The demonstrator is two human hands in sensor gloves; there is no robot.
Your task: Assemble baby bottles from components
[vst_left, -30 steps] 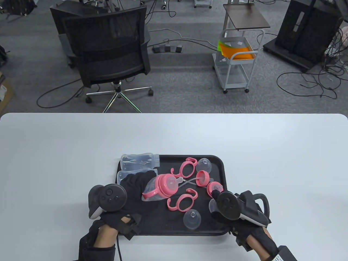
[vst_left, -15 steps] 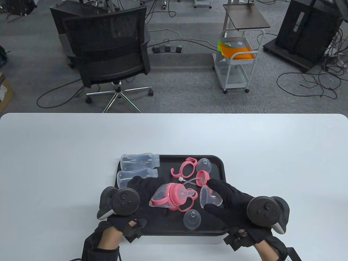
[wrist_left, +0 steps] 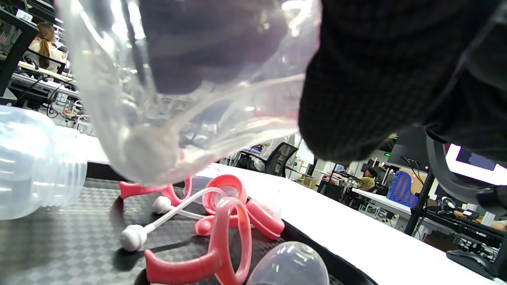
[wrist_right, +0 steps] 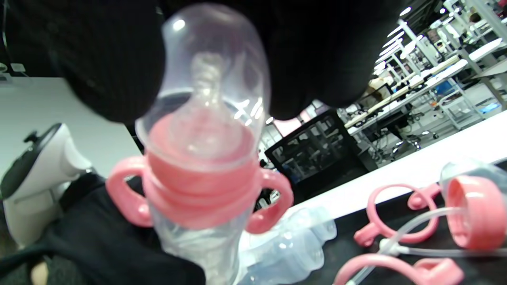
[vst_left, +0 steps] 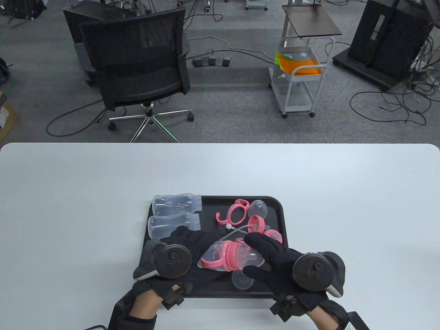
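Observation:
My left hand (vst_left: 192,245) grips the clear body of a baby bottle (vst_left: 223,256) with a pink collar and handles, held tilted above the black tray (vst_left: 280,213). My right hand (vst_left: 271,256) holds a clear dome cap (vst_left: 252,256) over the bottle's teat; in the right wrist view the cap (wrist_right: 210,79) sits on the pink collar (wrist_right: 198,186). The left wrist view shows the bottle's clear base (wrist_left: 178,91) between my fingers (wrist_left: 368,79).
On the tray lie two clear bottle bodies (vst_left: 175,203), a pink handle ring (vst_left: 235,211), pink collars with a straw (vst_left: 256,225), a clear cap (vst_left: 257,207) at the back and another (vst_left: 242,280) under my hands. White table around.
My right hand picked up the clear cap and brought it left onto the bottle's teat. My left hand lifted the bottle and shifted it right and nearer. A pink handle ring is now hidden.

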